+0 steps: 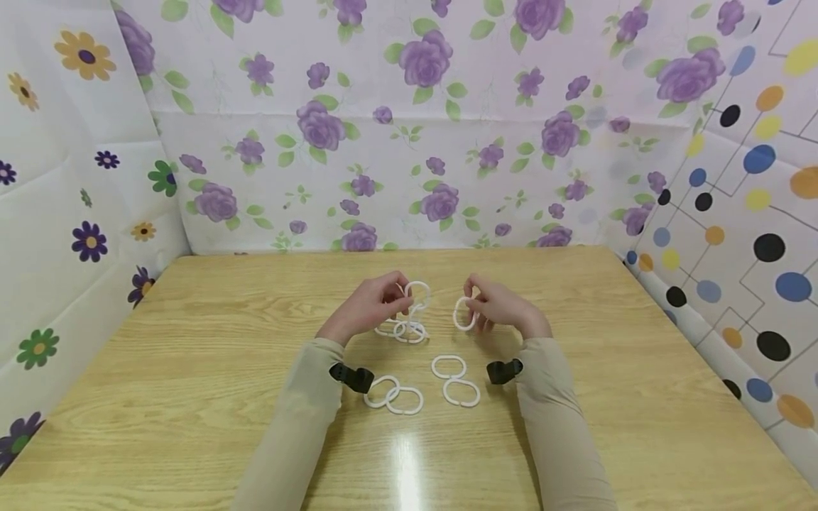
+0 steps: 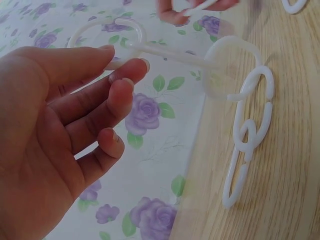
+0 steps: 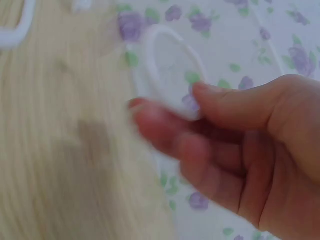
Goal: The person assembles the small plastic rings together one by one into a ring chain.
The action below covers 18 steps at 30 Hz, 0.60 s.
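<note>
Toward the wooden table's (image 1: 211, 341) far edge, white plastic chain (image 2: 175, 55) is pinched by left hand (image 1: 366, 305), white oval link (image 3: 152, 57) by right hand (image 1: 508, 306); steady alignment is advised.

Readable text, labels, brands, numbers, signs: none | white oval plastic links (image 2: 237, 122): no legible marking | black wrist-worn devices (image 1: 356, 378): no lettering readable | white sheet with purple roses (image 1: 383, 170): printed pattern only | white sheet with coloured dots and thin lines (image 1: 728, 220): pattern only, no characters
</note>
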Each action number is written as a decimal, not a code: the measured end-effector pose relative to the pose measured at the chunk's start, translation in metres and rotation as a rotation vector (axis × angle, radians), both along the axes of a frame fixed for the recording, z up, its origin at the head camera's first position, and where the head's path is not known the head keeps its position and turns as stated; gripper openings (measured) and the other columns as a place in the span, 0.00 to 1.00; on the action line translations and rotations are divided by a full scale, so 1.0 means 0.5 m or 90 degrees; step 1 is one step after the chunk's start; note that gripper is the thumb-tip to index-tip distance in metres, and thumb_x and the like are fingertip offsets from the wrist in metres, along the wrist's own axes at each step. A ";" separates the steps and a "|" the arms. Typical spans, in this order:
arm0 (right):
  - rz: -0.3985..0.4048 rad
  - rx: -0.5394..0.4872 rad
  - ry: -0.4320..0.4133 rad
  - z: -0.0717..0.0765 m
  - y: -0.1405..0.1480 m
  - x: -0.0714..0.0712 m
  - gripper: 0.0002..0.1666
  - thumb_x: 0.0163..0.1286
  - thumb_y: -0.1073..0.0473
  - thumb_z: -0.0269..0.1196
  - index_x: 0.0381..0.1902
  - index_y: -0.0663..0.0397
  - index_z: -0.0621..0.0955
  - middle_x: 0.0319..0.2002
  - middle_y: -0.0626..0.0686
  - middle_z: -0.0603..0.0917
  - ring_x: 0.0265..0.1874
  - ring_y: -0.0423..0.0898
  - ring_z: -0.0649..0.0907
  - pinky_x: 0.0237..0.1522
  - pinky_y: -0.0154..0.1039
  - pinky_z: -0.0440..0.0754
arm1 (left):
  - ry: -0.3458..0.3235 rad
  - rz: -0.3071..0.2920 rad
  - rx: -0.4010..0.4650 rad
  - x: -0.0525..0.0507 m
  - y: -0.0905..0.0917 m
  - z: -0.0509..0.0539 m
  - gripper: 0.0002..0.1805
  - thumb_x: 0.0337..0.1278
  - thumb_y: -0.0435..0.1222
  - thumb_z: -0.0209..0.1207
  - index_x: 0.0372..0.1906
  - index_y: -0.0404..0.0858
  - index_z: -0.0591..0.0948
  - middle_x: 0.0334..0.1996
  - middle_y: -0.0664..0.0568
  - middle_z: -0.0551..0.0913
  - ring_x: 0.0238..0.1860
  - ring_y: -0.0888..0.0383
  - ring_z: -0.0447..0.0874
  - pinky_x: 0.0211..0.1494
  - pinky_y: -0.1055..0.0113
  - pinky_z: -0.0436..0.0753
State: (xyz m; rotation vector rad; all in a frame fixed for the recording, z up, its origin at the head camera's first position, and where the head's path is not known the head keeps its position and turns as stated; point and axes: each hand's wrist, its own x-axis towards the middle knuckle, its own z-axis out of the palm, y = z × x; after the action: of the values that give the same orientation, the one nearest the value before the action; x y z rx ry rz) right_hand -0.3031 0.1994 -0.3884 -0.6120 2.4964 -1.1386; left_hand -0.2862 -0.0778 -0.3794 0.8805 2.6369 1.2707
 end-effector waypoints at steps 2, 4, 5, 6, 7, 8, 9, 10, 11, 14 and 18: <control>-0.001 -0.032 0.025 0.008 -0.007 0.002 0.04 0.78 0.62 0.47 0.44 0.58 0.65 0.29 0.60 0.84 0.22 0.59 0.83 0.23 0.45 0.81 | 0.003 0.001 -0.003 0.000 0.000 0.001 0.04 0.69 0.38 0.55 0.41 0.42 0.75 0.34 0.44 0.87 0.32 0.48 0.83 0.36 0.65 0.80; 0.002 -0.064 0.046 0.018 -0.015 0.005 0.05 0.78 0.61 0.48 0.45 0.58 0.66 0.28 0.60 0.84 0.21 0.61 0.82 0.20 0.42 0.78 | 0.005 0.002 -0.005 0.000 0.001 0.002 0.04 0.69 0.38 0.55 0.41 0.42 0.75 0.34 0.45 0.87 0.32 0.48 0.83 0.36 0.66 0.80; 0.006 -0.080 0.053 0.022 -0.021 0.007 0.06 0.78 0.60 0.48 0.46 0.58 0.67 0.28 0.59 0.84 0.21 0.61 0.81 0.20 0.41 0.76 | 0.006 0.004 -0.005 -0.001 0.001 0.002 0.04 0.69 0.38 0.55 0.41 0.42 0.75 0.33 0.46 0.87 0.32 0.49 0.83 0.36 0.66 0.80; 0.012 -0.090 0.062 0.026 -0.025 0.008 0.07 0.78 0.60 0.49 0.47 0.58 0.67 0.27 0.59 0.84 0.20 0.60 0.80 0.19 0.39 0.74 | 0.006 0.005 -0.003 -0.001 0.002 0.002 0.04 0.69 0.38 0.56 0.41 0.42 0.75 0.33 0.46 0.87 0.32 0.48 0.83 0.36 0.66 0.80; 0.017 -0.100 0.068 0.030 -0.030 0.009 0.08 0.78 0.59 0.49 0.47 0.58 0.68 0.27 0.59 0.84 0.20 0.59 0.80 0.19 0.37 0.72 | 0.008 0.006 -0.003 -0.002 0.002 0.002 0.04 0.68 0.38 0.56 0.41 0.42 0.75 0.33 0.47 0.87 0.32 0.48 0.83 0.36 0.66 0.80; 0.018 -0.106 0.070 0.033 -0.035 0.010 0.08 0.78 0.58 0.49 0.48 0.58 0.69 0.27 0.58 0.84 0.19 0.58 0.79 0.19 0.36 0.71 | 0.010 0.008 -0.002 -0.002 0.002 0.003 0.04 0.68 0.38 0.56 0.41 0.42 0.75 0.33 0.47 0.87 0.32 0.49 0.84 0.36 0.66 0.80; 0.023 -0.110 0.073 0.035 -0.039 0.010 0.09 0.78 0.58 0.49 0.48 0.58 0.70 0.27 0.58 0.83 0.19 0.55 0.79 0.20 0.35 0.71 | 0.012 0.009 -0.001 -0.002 0.002 0.003 0.04 0.68 0.38 0.56 0.41 0.42 0.75 0.33 0.48 0.87 0.32 0.50 0.84 0.36 0.66 0.81; 0.027 -0.114 0.073 0.037 -0.043 0.010 0.10 0.78 0.58 0.49 0.48 0.58 0.71 0.28 0.59 0.83 0.19 0.53 0.78 0.21 0.35 0.72 | 0.014 0.011 0.000 -0.003 0.002 0.002 0.04 0.68 0.38 0.56 0.41 0.42 0.75 0.32 0.48 0.87 0.31 0.52 0.84 0.37 0.66 0.81; 0.031 -0.115 0.070 0.038 -0.047 0.010 0.10 0.78 0.58 0.49 0.48 0.59 0.72 0.28 0.60 0.83 0.18 0.51 0.78 0.21 0.36 0.72 | 0.015 0.011 0.001 -0.003 0.002 0.002 0.04 0.68 0.38 0.56 0.41 0.42 0.75 0.32 0.48 0.87 0.31 0.53 0.83 0.37 0.66 0.81; 0.037 -0.111 0.052 0.038 -0.054 0.008 0.10 0.78 0.58 0.49 0.48 0.59 0.73 0.28 0.64 0.81 0.18 0.46 0.76 0.22 0.36 0.74 | 0.017 0.012 -0.001 -0.002 0.002 0.003 0.04 0.68 0.37 0.56 0.41 0.42 0.75 0.33 0.48 0.86 0.30 0.57 0.82 0.37 0.67 0.81; 0.040 -0.105 0.026 0.035 -0.059 0.008 0.09 0.78 0.58 0.49 0.46 0.58 0.73 0.27 0.67 0.80 0.17 0.45 0.74 0.23 0.36 0.74 | 0.015 0.012 -0.006 0.000 0.002 0.003 0.04 0.68 0.38 0.56 0.43 0.43 0.76 0.33 0.48 0.86 0.32 0.52 0.84 0.37 0.66 0.81</control>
State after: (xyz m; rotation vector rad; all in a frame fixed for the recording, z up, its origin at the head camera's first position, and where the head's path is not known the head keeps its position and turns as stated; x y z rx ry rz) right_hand -0.2991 0.1698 -0.3711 -0.7593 2.4144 -1.3301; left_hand -0.2861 -0.0770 -0.3781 0.8774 2.6726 1.2590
